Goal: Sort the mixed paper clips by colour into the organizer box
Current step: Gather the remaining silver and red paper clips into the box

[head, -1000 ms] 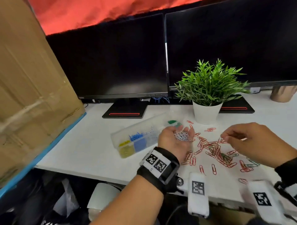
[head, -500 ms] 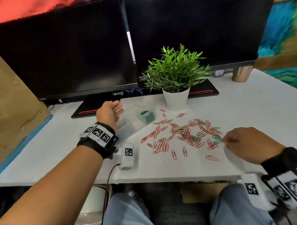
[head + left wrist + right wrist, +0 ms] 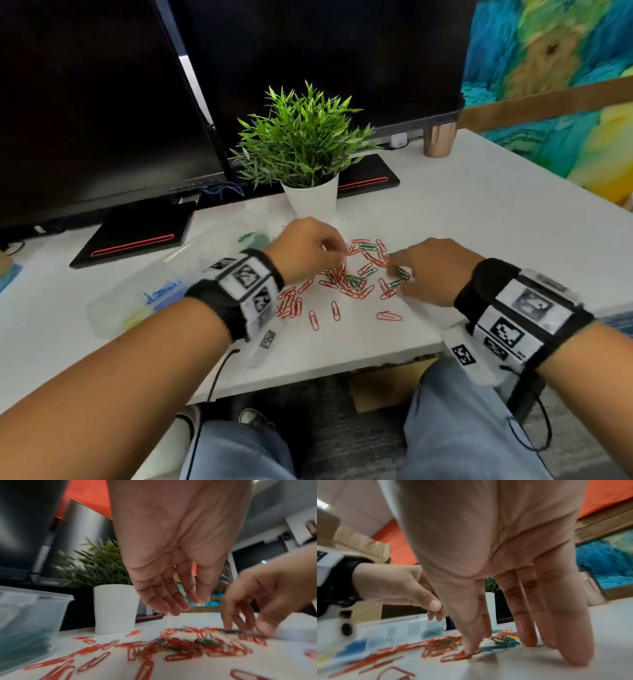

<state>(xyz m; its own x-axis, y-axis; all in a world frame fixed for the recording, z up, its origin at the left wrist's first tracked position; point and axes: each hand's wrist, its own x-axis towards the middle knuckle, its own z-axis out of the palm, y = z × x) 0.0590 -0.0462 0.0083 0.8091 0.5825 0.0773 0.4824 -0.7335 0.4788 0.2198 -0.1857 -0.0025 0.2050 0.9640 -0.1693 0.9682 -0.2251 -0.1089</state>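
Head view: loose heap of red and green paper clips [image 3: 346,277] at frame centre on white desk [image 3: 479,212], clear organizer box [image 3: 144,294] at centre left, partly hidden behind left forearm. Left hand [image 3: 305,250] above heap, fingers straight and relaxed, empty. Right hand [image 3: 431,270] at heap's right edge, straight fingertips [image 3: 471,647] pressing clips. Potted plant [image 3: 305,154] and dark monitors [image 3: 102,102] behind

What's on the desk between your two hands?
Red and green paper clips in a loose pile lie between the left hand and right hand, clearest in the head view.
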